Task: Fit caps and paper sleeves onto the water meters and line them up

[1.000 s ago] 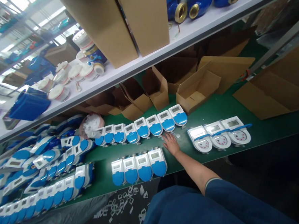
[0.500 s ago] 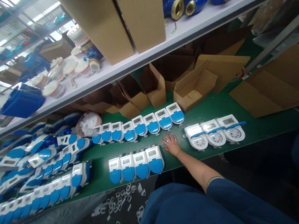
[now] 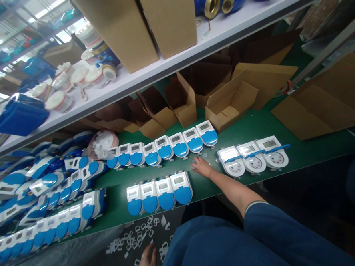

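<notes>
My right hand [image 3: 201, 166] lies palm down on the green mat [image 3: 256, 127], fingers pointing left and holding nothing. It rests between a back row of several white-and-blue meters [image 3: 164, 150] and a front row of several more [image 3: 158, 190]. Small round discs [image 3: 205, 154] lie on the mat just beyond its fingers. To its right stand three meters with their lids open [image 3: 252, 157], showing round dials. My left hand [image 3: 147, 261] shows at the bottom edge, fingers up, over small white plastic pieces [image 3: 138, 237] on a grey surface below the table.
Many more meters are piled at the left [image 3: 41, 197]. A bag of white parts [image 3: 103, 142] sits behind them. Open cardboard boxes [image 3: 230, 104] line the back under a white shelf [image 3: 157, 73] carrying cartons and blue meter bodies. A flat carton [image 3: 323, 106] lies at the right.
My right hand slid slightly toward the back row and drew its fingers closer together. My left hand has come into view at the bottom edge. The view shifted a little.
</notes>
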{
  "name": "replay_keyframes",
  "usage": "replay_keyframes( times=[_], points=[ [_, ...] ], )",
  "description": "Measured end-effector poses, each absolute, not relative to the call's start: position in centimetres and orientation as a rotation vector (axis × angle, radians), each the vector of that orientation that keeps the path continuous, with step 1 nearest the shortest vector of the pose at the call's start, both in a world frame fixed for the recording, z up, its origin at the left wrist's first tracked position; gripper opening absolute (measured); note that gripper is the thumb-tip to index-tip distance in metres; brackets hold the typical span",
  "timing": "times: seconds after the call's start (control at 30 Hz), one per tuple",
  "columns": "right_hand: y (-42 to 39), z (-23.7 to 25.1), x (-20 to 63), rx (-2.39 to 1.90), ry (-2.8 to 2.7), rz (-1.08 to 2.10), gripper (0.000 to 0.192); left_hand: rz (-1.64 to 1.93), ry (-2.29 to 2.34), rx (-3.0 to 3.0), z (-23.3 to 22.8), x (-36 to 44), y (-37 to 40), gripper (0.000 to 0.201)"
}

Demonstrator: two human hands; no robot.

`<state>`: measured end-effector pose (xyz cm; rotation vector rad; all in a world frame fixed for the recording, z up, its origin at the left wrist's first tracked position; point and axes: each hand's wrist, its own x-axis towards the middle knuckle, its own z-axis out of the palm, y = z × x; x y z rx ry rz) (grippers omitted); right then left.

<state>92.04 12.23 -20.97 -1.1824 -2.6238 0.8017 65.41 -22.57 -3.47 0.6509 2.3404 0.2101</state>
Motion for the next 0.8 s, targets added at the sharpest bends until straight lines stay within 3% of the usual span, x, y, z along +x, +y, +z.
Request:
replay_keyframes(
  times=[0.17,0.5,0.67,0.8],
  points=[
    [11.7,-21.0,92.1,-1.223,-2.645,0.769,0.031,0.406,2.222,0.918,-3.5,66.3,-18.5,0.033],
    [11.3,-20.2,92.3,-1.318,-2.418,0.983,0.027,0.595,2.042,1.062,0.6,70.6,-11.5,0.031],
    [10.6,-17.4,91.7,-1.385,-2.076,1.084,0.028,0.785,1.842,0.639,1.4,71.8,-9.5,0.035],
    [7.5,-11.6,90.1,-1.327,-1.839,1.084,0.028,1.018,1.418,0.108,0.7,73.1,-7.9,0.033]
  ],
)
